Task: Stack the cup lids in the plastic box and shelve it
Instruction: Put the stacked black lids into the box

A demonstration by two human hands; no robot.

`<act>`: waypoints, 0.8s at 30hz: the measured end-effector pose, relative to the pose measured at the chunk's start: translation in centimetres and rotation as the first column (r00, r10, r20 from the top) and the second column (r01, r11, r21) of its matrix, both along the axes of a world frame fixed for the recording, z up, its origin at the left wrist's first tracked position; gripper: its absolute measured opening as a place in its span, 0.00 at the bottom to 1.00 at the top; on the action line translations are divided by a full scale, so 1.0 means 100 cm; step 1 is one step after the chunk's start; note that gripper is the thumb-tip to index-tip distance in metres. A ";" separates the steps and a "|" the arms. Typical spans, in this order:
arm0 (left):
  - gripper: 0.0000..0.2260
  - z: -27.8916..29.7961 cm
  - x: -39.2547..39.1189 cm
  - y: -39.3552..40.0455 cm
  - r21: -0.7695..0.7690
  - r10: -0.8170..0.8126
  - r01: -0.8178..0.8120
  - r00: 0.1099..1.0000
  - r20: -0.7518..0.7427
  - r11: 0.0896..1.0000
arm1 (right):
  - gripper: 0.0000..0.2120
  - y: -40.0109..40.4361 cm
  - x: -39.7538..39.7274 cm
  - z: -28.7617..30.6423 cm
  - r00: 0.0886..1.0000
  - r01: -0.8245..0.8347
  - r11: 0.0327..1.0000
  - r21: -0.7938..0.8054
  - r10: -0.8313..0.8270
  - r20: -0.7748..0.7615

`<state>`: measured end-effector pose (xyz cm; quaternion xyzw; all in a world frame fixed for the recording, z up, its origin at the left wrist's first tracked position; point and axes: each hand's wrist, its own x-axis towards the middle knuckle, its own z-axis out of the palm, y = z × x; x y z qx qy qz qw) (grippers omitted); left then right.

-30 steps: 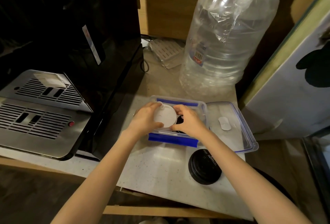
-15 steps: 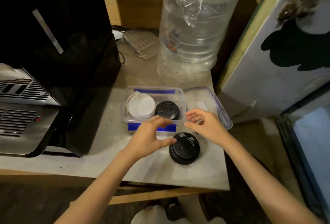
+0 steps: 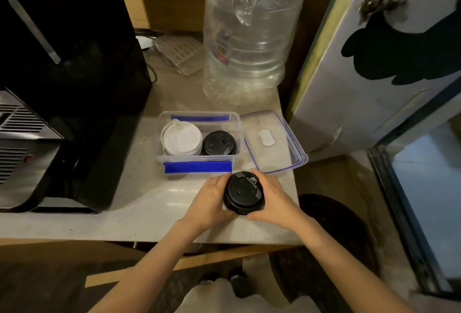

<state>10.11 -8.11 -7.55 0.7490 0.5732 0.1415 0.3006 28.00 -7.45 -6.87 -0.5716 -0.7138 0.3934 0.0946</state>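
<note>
A clear plastic box [image 3: 237, 126] with blue clips stands open on the counter. Inside it, a stack of white cup lids [image 3: 181, 139] sits on the left and black cup lids [image 3: 219, 143] on the right. In front of the box, a stack of black lids [image 3: 244, 193] rests on the counter. My left hand [image 3: 209, 200] and my right hand [image 3: 273, 196] clasp this stack from either side. The box's clear lid [image 3: 273, 141] lies flat to the right of the box.
A black coffee machine [image 3: 64, 75] with a metal drip tray fills the left. A large clear water bottle [image 3: 247, 35] stands behind the box. A white cabinet door [image 3: 374, 63] is at the right. The counter's front edge [image 3: 149, 235] is close to my arms.
Both hands left the white lids in the box and moved toward me. They have closed around the black lid stack on the counter. The camera view shifted right.
</note>
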 end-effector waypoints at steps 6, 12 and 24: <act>0.37 0.006 -0.002 -0.001 0.049 -0.001 -0.003 0.996 0.084 0.999 | 0.47 0.002 0.005 0.008 0.999 0.002 0.999 0.053 0.000 -0.034; 0.40 0.033 -0.014 0.011 0.173 -0.016 -0.006 0.992 0.124 0.985 | 0.46 0.015 0.007 0.042 0.995 -0.008 0.991 0.131 0.021 -0.102; 0.37 0.084 -0.045 0.101 0.211 0.034 -0.032 0.999 -0.006 0.977 | 0.47 0.110 -0.043 0.066 0.999 0.005 0.970 0.242 0.009 -0.054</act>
